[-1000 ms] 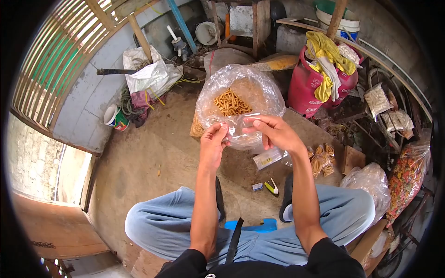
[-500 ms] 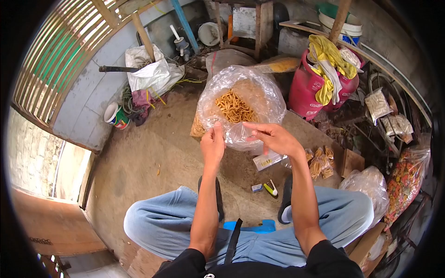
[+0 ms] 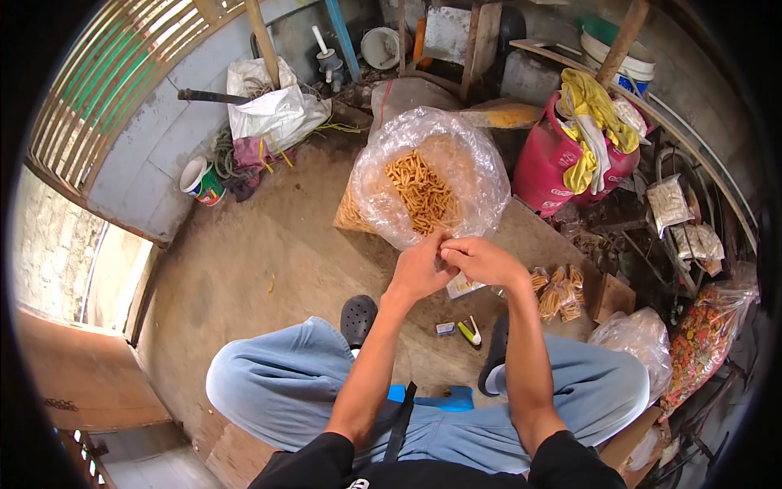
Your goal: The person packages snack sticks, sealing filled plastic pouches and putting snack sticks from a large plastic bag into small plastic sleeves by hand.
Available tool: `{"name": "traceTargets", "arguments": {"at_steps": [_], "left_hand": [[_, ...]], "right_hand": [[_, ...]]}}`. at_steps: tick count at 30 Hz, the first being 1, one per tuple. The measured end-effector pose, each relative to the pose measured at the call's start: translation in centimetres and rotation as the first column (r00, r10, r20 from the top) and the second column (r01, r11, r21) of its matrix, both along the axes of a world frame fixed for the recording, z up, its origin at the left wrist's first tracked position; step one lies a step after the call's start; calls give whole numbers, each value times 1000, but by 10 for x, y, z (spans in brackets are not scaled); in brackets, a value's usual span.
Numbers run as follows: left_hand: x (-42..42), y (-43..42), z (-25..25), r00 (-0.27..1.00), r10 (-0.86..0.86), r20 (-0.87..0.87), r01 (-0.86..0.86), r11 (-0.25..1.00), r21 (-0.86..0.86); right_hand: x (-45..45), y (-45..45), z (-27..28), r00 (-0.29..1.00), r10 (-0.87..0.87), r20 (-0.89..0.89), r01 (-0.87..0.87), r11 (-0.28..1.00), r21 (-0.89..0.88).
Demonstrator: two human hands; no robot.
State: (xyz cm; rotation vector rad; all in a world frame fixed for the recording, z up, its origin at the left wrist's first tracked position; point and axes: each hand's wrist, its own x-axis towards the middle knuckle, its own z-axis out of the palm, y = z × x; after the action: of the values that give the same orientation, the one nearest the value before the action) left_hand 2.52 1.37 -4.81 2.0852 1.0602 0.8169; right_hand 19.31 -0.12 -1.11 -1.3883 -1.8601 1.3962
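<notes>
A big clear plastic bag, its mouth spread wide, holds many golden-brown stick snacks. Right at its near rim, my left hand and my right hand meet, fingertips touching. Both are closed in a pinch, and whatever lies between the fingers is hidden by them. Under and behind my hands a white packet shows in part. Farther right, several small filled bags of the sticks lie on the floor.
Between my feet are a green-and-white tool and a small blue-and-white box. A pink drum draped with yellow cloth stands back right. A bag of colourful packets leans at the right. A white sack stands back left.
My hands, apart before with clear thin plastic between them, have come together at the bag's near rim. The left moved right. The view has shifted slightly.
</notes>
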Motion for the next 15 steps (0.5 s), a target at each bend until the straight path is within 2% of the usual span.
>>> {"name": "traceTargets", "arguments": {"at_steps": [3, 5, 9, 11, 12, 14, 15], "left_hand": [[-1, 1, -2, 999, 29, 19, -29, 1000, -14], [-3, 3, 5, 998, 44, -38, -51, 979, -199], [-7, 8, -9, 998, 58, -26, -62, 975, -214], [-10, 12, -21, 996, 58, -64, -65, 991, -118], [-12, 13, -21, 996, 62, -65, -69, 990, -123], [-17, 16, -19, 994, 100, -41, -108, 938, -330], [-20, 18, -22, 993, 107, -43, -115, 936, -332]], "right_hand": [[3, 3, -15, 997, -54, -52, 53, 998, -14], [3, 6, -15, 998, -64, -10, 64, 998, 7], [-2, 15, -25, 999, -30, -38, 32, 998, 46], [-4, 20, -22, 997, -74, -22, 74, 997, -36], [-6, 24, -17, 997, -70, -22, 69, 997, -40], [-10, 42, -6, 940, -329, -95, 319, 942, -106], [-10, 56, -17, 942, -323, -96, 312, 944, -109]]}}
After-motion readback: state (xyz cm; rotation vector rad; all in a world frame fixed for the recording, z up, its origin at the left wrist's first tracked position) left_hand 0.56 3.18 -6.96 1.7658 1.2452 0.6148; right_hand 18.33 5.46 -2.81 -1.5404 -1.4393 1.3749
